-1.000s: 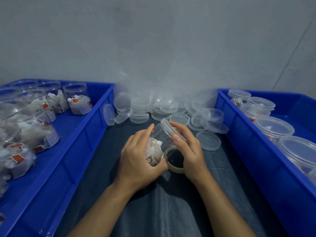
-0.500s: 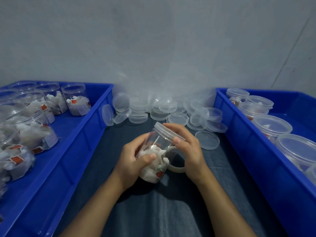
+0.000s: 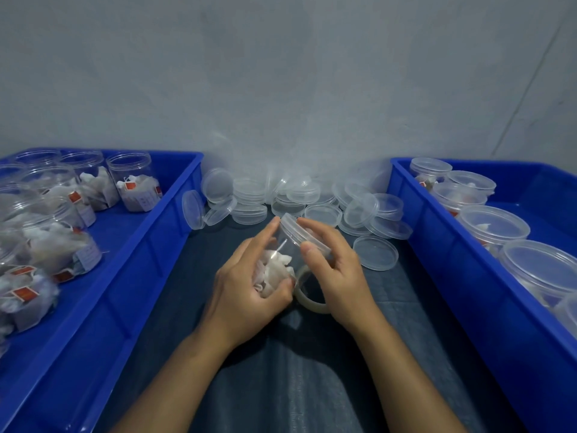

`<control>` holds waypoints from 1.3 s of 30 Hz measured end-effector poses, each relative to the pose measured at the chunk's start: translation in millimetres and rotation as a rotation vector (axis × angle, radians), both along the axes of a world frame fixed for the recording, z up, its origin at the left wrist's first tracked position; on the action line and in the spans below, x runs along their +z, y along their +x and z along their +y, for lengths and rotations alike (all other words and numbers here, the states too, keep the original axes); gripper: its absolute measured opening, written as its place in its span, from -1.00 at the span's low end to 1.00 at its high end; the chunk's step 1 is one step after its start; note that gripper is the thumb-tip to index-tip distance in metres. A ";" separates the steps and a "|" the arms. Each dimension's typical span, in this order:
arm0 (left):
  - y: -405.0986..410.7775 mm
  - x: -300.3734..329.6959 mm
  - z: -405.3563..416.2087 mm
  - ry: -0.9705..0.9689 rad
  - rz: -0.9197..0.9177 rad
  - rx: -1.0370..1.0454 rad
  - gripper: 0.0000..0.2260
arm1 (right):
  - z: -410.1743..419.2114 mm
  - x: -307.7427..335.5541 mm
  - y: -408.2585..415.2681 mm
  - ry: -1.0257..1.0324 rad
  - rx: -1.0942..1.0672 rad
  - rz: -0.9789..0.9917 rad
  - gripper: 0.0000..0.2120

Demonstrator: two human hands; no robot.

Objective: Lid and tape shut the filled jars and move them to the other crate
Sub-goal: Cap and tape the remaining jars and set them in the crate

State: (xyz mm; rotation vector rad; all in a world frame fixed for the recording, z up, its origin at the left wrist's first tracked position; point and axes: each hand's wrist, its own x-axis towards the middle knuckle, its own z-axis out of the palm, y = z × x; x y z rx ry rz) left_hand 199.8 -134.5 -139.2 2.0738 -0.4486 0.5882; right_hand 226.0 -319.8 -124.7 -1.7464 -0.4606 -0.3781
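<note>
While my left hand (image 3: 249,289) cradles the tilted jar (image 3: 281,260) and my right hand (image 3: 337,276) pinches its lid (image 3: 299,234), the tape (image 3: 307,300) could wrinkle or miss the seam.

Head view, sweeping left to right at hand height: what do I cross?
Left blue crate with open filled jars → left hand → held lidded jar → right hand → single loose lid on the cloth → right blue crate with lidded jars.

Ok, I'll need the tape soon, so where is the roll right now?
In the head view the tape roll sits at centre, hooked on the right hand, just below the lidded jar that the left hand grips.
</note>
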 end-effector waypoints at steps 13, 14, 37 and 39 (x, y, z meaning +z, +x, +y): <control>3.0 -2.9 -0.3 -0.017 -0.032 0.114 -0.24 | -3.0 10.6 -1.3 0.247 0.115 0.161 -0.51; 2.8 -3.2 -0.4 -0.008 -0.033 0.114 -0.23 | -3.0 10.5 -1.2 0.265 0.118 0.163 -0.51; 0.9 -4.3 -4.1 0.113 -0.108 0.081 -0.22 | -1.4 9.1 -5.4 0.162 -0.023 0.107 -0.53; 1.7 -4.1 -4.2 0.116 -0.108 0.081 -0.22 | -3.5 8.5 -2.6 0.209 0.061 0.110 -0.54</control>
